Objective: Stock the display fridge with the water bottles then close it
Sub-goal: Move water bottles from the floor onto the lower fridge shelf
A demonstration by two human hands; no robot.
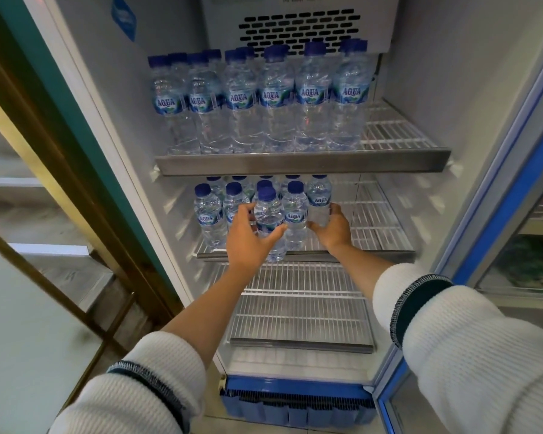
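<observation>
Two hands reached into the open display fridge point(113, 98). The left hand point(248, 238) had its fingers and thumb curled round a small water bottle point(268, 220) at the front of the middle shelf point(376, 255). The right hand point(334, 228) was wrapped round another small bottle point(318, 198) just to the right, at the end of the group. More small bottles stood close around them on that shelf. The top shelf point(301, 162) was packed with bigger bottles point(257, 98). The lowest shelf point(298, 311) was wire. The fridge door point(496, 195) stood open on the right.
</observation>
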